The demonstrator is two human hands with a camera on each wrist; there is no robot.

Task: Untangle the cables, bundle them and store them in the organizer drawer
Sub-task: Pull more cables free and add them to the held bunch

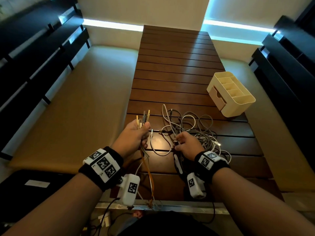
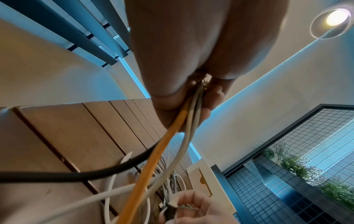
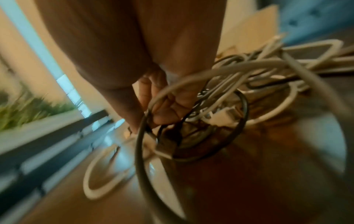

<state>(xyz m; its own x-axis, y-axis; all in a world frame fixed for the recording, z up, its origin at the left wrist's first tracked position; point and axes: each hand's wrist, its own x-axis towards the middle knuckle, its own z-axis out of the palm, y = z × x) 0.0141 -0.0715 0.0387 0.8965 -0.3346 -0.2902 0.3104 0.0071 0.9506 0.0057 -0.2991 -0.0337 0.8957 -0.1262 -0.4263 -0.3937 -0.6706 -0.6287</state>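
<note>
My left hand [image 1: 139, 132] grips a bunch of cable ends [image 1: 144, 117], their plugs sticking up out of the fist; an orange cable [image 2: 153, 159] and grey ones hang down from it. A tangle of white and grey cables [image 1: 192, 130] lies on the slatted wooden table [image 1: 170, 74]. My right hand [image 1: 185, 143] is at the tangle's near left edge and pinches a cable with a plug [image 3: 164, 147] between curled fingers. The cream organizer [image 1: 231, 92] stands at the right with its drawer [image 1: 217, 97] facing left, pushed in.
Beige cushioned benches flank the table on both sides. Dark shelving runs along the far left and right. A metal strip edges the table's near side, and loose cables hang over it.
</note>
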